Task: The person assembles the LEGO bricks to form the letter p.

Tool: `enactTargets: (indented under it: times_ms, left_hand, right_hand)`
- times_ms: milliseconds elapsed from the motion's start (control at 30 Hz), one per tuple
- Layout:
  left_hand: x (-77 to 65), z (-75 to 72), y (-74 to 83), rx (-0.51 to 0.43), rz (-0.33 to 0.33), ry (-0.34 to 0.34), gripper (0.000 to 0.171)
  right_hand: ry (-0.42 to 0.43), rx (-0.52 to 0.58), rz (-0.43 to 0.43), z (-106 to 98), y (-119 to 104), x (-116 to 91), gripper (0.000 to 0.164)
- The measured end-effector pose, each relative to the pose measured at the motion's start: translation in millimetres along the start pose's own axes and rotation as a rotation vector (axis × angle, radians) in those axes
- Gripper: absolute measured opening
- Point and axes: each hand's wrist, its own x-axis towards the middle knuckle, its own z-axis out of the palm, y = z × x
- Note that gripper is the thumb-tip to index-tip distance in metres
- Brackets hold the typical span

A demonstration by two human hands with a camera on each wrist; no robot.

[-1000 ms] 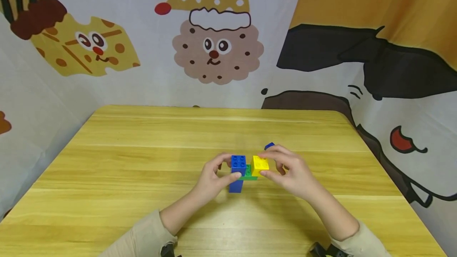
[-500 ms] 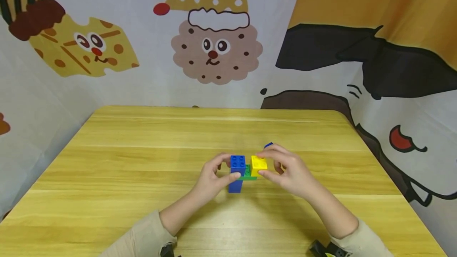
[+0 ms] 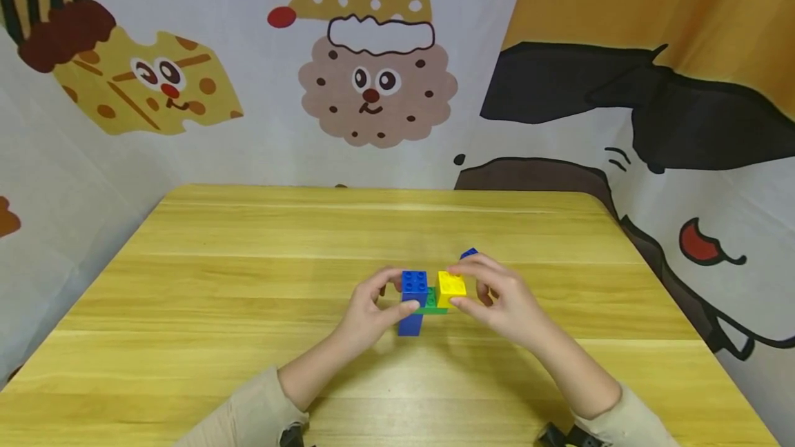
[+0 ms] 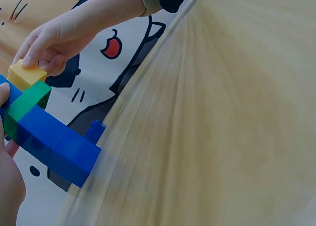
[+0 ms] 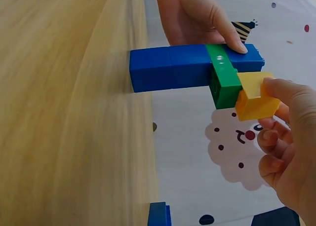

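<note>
A tower of blue toy building bricks (image 3: 410, 325) stands upright on the table, two high beneath a flat green brick (image 5: 223, 80). This green brick sticks out sideways to the right. My left hand (image 3: 374, 303) pinches the studded blue brick (image 3: 414, 284) above it, thumb on the near side. Between thumb and fingers of my right hand (image 3: 509, 300) is a yellow brick (image 3: 451, 289), sitting at the green brick's outer end. In the right wrist view the yellow brick looks slightly tilted against the green one. A gap separates the yellow brick from the top blue brick.
Another blue brick (image 3: 469, 252) lies on the table behind my right hand, partly hidden by it. The wooden table (image 3: 217, 281) reaches back to a cloth (image 3: 248, 157) printed with cartoon figures. Dark wrist devices (image 3: 568, 435) sit at both sleeves.
</note>
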Motion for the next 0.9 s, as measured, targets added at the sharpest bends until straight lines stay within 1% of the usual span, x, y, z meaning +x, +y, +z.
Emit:
enactTargets:
  times_ms: [133,233,400,467,600,767,833,900]
  left_hand:
    - [-0.7,0.1,-1.8,-0.007,0.013,0.003,0.036]
    - [-1.0,-0.2,-3.4,-0.012,0.027,0.002,0.035]
    - [-1.0,-1.2,-3.9,-0.009,0.042,-0.004,0.034]
    - [-1.1,-1.5,-3.5,-0.007,0.042,-0.005,0.034]
    - [-1.4,-1.5,-3.5,-0.004,0.043,-0.003,0.034]
    - [-1.6,-1.4,-4.1,-0.006,0.044,0.0,0.034]
    - [-1.7,-1.4,-4.2,-0.005,0.041,0.001,0.034]
    - [-1.7,-1.4,-4.3,-0.005,0.038,0.0,0.034]
  right_hand:
    - [-0.02,-0.02,0.019,-3,-1,0,0.041]
    - [-0.024,-0.005,0.026,-6,0,1,0.043]
    - [0.036,0.068,-0.024,-12,6,2,0.049]
    - [0.063,0.08,-0.033,-15,11,1,0.049]
    - [0.11,0.075,-0.012,-20,15,0,0.045]
    - [0.161,0.031,0.014,-29,7,5,0.039]
    - [0.181,0.008,0.04,-29,13,5,0.037]
    - [0.198,-0.007,0.081,-28,25,2,0.037]
